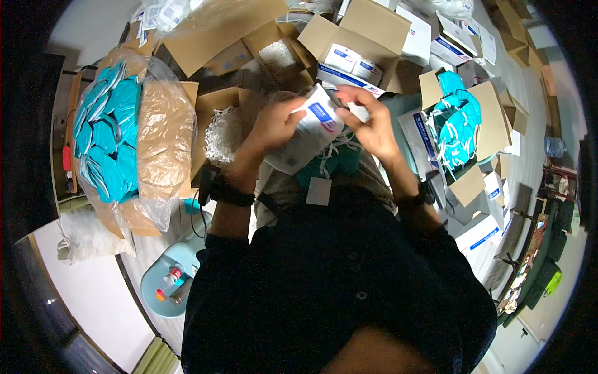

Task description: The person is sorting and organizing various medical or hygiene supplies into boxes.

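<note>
A white plastic packet (309, 128) with a blue label is held tilted above my lap. My left hand (273, 128) grips its left edge, thumb on the front. At the packet's upper right corner, the fingers and thumb of my right hand (372, 124) close on its edge; a small white part shows between them. Beneath the packet, teal face masks (336, 163) with white straps lie in my lap, partly covered by it. A small white card (319, 191) rests just below these masks.
On the left stands a plastic-lined carton (165, 134) full of teal masks. A box of white strips (222, 134) sits beside it. Ahead is an open carton (367, 40) holding white packets. To the right, another carton (492, 118) holds strapped masks. A blue tub (152, 290) holds bottles.
</note>
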`<move>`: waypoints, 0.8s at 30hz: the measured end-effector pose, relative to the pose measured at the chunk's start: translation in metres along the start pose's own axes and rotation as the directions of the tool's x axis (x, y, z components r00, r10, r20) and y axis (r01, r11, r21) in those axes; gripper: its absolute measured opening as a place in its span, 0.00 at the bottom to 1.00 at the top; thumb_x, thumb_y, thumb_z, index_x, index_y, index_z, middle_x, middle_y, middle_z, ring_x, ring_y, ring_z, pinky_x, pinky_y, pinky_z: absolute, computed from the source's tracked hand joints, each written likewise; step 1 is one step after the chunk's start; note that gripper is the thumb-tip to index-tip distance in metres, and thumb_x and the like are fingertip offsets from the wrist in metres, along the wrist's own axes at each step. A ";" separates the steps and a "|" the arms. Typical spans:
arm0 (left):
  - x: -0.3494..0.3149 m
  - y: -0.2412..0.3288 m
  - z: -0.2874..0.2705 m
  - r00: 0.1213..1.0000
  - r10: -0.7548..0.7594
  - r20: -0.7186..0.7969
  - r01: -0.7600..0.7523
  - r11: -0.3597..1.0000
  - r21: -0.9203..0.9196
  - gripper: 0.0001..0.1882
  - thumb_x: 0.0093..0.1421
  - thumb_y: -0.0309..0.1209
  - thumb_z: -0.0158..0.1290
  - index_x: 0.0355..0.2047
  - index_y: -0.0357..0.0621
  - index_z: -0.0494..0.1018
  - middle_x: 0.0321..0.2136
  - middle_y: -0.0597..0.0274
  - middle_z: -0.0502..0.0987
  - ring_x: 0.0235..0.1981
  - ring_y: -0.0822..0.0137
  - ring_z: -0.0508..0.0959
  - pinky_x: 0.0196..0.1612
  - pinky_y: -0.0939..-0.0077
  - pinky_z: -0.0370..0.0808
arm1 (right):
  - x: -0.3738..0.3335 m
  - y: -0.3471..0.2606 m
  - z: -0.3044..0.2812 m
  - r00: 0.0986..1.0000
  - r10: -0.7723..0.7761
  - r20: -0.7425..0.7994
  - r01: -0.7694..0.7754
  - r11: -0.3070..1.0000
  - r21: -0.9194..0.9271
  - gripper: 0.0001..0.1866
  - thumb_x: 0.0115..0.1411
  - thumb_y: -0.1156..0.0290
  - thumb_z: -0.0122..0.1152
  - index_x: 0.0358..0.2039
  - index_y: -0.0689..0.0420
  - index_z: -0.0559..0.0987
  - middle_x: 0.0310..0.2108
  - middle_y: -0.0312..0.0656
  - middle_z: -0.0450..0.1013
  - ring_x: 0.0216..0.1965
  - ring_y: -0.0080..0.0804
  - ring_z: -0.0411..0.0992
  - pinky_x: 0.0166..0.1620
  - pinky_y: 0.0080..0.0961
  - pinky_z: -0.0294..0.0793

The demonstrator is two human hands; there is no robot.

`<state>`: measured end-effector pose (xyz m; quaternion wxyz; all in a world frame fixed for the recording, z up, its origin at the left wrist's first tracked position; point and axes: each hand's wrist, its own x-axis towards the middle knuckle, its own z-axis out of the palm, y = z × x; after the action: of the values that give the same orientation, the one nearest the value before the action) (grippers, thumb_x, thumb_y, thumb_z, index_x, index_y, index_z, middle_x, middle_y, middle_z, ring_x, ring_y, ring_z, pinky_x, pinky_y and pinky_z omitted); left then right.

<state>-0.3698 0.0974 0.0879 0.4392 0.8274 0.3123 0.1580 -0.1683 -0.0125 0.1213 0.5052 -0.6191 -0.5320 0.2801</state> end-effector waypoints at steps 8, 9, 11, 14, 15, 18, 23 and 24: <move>0.004 0.024 0.011 0.985 0.174 0.007 -0.174 0.976 0.130 0.06 0.57 0.28 0.49 0.35 0.43 0.72 0.30 0.49 0.74 0.34 0.46 0.74 0.34 0.57 0.70 | 0.005 0.018 0.018 0.995 -0.014 0.095 -0.007 0.976 0.217 0.04 0.52 0.79 0.65 0.28 0.60 0.77 0.28 0.36 0.72 0.30 0.20 0.67 0.35 0.18 0.66; 0.003 0.025 0.011 0.987 0.157 0.021 -0.159 0.978 0.135 0.06 0.57 0.28 0.49 0.34 0.42 0.72 0.30 0.49 0.73 0.34 0.46 0.74 0.34 0.57 0.70 | 0.004 0.019 0.021 0.995 0.025 0.100 -0.049 0.968 0.246 0.04 0.52 0.79 0.65 0.28 0.60 0.77 0.27 0.35 0.72 0.29 0.19 0.67 0.34 0.18 0.66; 0.002 0.026 0.015 0.990 0.138 -0.029 -0.132 0.979 0.159 0.05 0.56 0.28 0.49 0.33 0.43 0.72 0.28 0.50 0.73 0.33 0.46 0.74 0.33 0.57 0.71 | 0.001 0.027 0.026 0.989 0.102 0.105 -0.129 0.944 0.302 0.04 0.53 0.78 0.65 0.27 0.60 0.77 0.25 0.35 0.72 0.27 0.18 0.66 0.32 0.17 0.66; -0.003 0.030 0.031 0.980 0.100 -0.169 -0.053 0.964 0.262 0.06 0.58 0.30 0.50 0.35 0.47 0.74 0.26 0.53 0.74 0.30 0.49 0.76 0.32 0.60 0.71 | 0.005 0.031 0.036 0.969 0.239 0.058 -0.245 0.922 0.300 0.06 0.53 0.75 0.66 0.26 0.61 0.76 0.21 0.36 0.73 0.24 0.17 0.67 0.28 0.18 0.66; -0.005 0.030 0.036 0.970 0.090 -0.227 -0.017 0.952 0.305 0.07 0.60 0.31 0.50 0.36 0.48 0.75 0.26 0.54 0.75 0.29 0.51 0.76 0.31 0.62 0.72 | 0.007 0.032 0.040 0.957 0.286 0.043 -0.286 0.914 0.287 0.06 0.53 0.75 0.66 0.26 0.62 0.76 0.21 0.36 0.73 0.24 0.17 0.67 0.27 0.18 0.66; -0.009 0.028 0.043 0.934 0.179 -0.309 -0.008 0.876 0.483 0.08 0.56 0.28 0.51 0.36 0.50 0.76 0.27 0.56 0.76 0.27 0.52 0.76 0.29 0.63 0.72 | 0.016 0.053 0.056 0.968 0.250 0.006 -0.238 0.913 0.330 0.07 0.53 0.73 0.66 0.25 0.62 0.76 0.19 0.38 0.74 0.22 0.19 0.68 0.26 0.19 0.67; -0.029 0.058 0.032 0.855 0.390 -0.342 -0.225 0.873 0.433 0.12 0.48 0.23 0.54 0.35 0.49 0.76 0.26 0.57 0.76 0.24 0.56 0.77 0.28 0.66 0.73 | 0.030 0.069 0.060 0.921 0.350 -0.172 -0.277 0.898 0.343 0.07 0.48 0.74 0.68 0.21 0.62 0.78 0.20 0.42 0.76 0.23 0.26 0.72 0.29 0.25 0.71; -0.033 0.069 0.030 0.839 0.431 -0.333 -0.272 0.861 0.430 0.13 0.47 0.22 0.55 0.35 0.48 0.76 0.26 0.57 0.76 0.24 0.57 0.78 0.28 0.67 0.73 | 0.032 0.083 0.054 0.920 0.335 -0.205 -0.321 0.942 0.102 0.08 0.46 0.74 0.69 0.20 0.62 0.77 0.22 0.44 0.77 0.23 0.29 0.73 0.30 0.27 0.72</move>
<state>-0.3527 0.0279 0.1285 0.1630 0.8845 0.2624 0.3496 -0.1759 0.0416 0.0326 0.5268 -0.7094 -0.3523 0.3083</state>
